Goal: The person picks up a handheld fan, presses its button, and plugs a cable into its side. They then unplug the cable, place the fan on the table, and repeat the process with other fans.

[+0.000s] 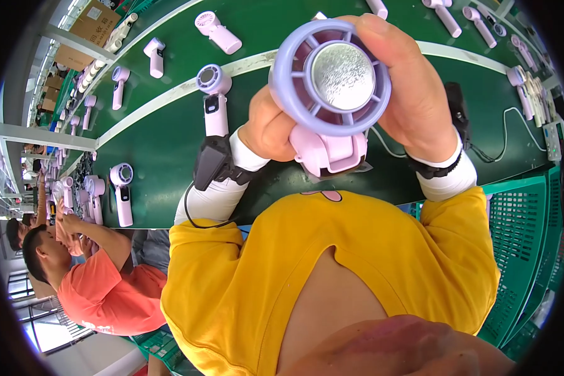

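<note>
A lilac handheld fan [343,76] is held up close in front of me, its round head facing up with a silver disc inside a spoked ring. My left hand [267,127] is closed around the fan's pink lower body, its fingers curled. From the other side my right hand [416,89] grips the ring, thumb along the top rim; its other fingers are mostly hidden behind the head. Black devices are strapped to both wrists. Beside my left wrist, another pink fan [215,113] with a dark display lies on the green table.
Several more pink fans lie across the green table [169,113], which light rails divide. At the right are a white cable and a power strip [552,141]. A green crate [514,229] stands by my right side. A co-worker in an orange shirt [109,294] sits at left.
</note>
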Tool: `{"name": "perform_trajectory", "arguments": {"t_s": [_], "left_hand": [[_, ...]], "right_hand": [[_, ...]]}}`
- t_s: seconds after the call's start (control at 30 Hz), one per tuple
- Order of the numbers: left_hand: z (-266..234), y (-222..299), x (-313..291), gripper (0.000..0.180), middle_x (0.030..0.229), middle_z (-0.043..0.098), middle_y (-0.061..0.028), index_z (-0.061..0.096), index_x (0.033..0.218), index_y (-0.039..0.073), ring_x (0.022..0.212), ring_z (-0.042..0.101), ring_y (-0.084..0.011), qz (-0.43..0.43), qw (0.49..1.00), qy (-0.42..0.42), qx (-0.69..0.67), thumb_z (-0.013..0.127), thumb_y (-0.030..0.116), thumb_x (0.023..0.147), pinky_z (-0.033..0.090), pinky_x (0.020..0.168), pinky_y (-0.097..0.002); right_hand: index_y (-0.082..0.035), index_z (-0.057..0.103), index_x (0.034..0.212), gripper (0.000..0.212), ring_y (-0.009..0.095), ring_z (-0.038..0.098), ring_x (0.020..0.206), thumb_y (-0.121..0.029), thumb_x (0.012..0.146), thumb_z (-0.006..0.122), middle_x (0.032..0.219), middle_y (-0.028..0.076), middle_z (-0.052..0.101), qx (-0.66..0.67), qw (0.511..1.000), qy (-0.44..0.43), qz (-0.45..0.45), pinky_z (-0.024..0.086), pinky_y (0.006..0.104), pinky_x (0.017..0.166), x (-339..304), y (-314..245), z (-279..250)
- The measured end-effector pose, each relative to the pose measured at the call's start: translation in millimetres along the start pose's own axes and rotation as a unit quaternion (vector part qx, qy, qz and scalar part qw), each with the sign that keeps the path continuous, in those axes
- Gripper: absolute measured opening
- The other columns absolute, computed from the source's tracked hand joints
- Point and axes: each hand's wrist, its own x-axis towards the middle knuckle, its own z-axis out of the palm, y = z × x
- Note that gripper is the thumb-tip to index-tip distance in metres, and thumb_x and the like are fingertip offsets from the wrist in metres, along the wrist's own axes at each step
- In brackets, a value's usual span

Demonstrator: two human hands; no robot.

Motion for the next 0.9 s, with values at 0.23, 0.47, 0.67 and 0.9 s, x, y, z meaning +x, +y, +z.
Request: {"name": "perform_trajectory", "arguments": {"t_s": [0.23,0.47,0.67,0.9], "left_hand": [[2.0,28.4,23.5,0.052,0.099,0.055,-0.0066,0.042,0.115,0.008,0.088,0.054,-0.0215,-0.244,0.849,-0.033,-0.467,0.067,0.021,0.072,0.043,0.080,-0.0329],[20.8,13.3,12.0,0.052,0.094,0.055,-0.0124,0.040,0.113,0.002,0.082,0.057,-0.0224,-0.110,0.965,-0.042,-0.235,0.066,0.023,0.072,0.046,0.068,-0.0304],[-33.9,31.2,37.9,0.055,0.091,0.052,-0.0141,0.033,0.113,0.002,0.057,0.054,-0.0199,-0.264,0.688,-0.130,-0.663,0.057,0.037,0.079,0.041,0.042,-0.0270],[-93.7,102.1,9.0,0.048,0.093,0.046,-0.0122,0.037,0.103,-0.001,0.074,0.048,-0.0176,0.131,0.895,0.218,-0.367,0.056,0.036,0.079,0.041,0.059,-0.0321]], "right_hand": [[0.003,0.042,0.113,0.047,0.011,0.048,0.084,-0.036,0.088,0.044,0.096,0.008,0.051,-0.145,0.982,-0.121,0.016,0.038,0.0222,0.074,-5.6,-24.6,-10.1],[0.004,0.041,0.113,0.047,0.013,0.048,0.085,-0.036,0.088,0.043,0.098,0.009,0.049,-0.292,0.904,0.008,-0.311,0.038,0.0226,0.075,-7.7,-9.6,-7.6],[0.003,0.043,0.110,0.041,0.011,0.047,0.081,-0.032,0.091,0.038,0.093,0.006,0.049,-0.084,0.728,-0.131,-0.668,0.038,0.0214,0.074,72.7,23.4,-29.1],[-0.001,0.053,0.097,0.022,0.009,0.047,0.067,-0.020,0.089,0.045,0.077,0.004,0.052,-0.435,0.859,-0.019,-0.270,0.037,0.0193,0.059,7.0,-8.0,-9.8]]}}
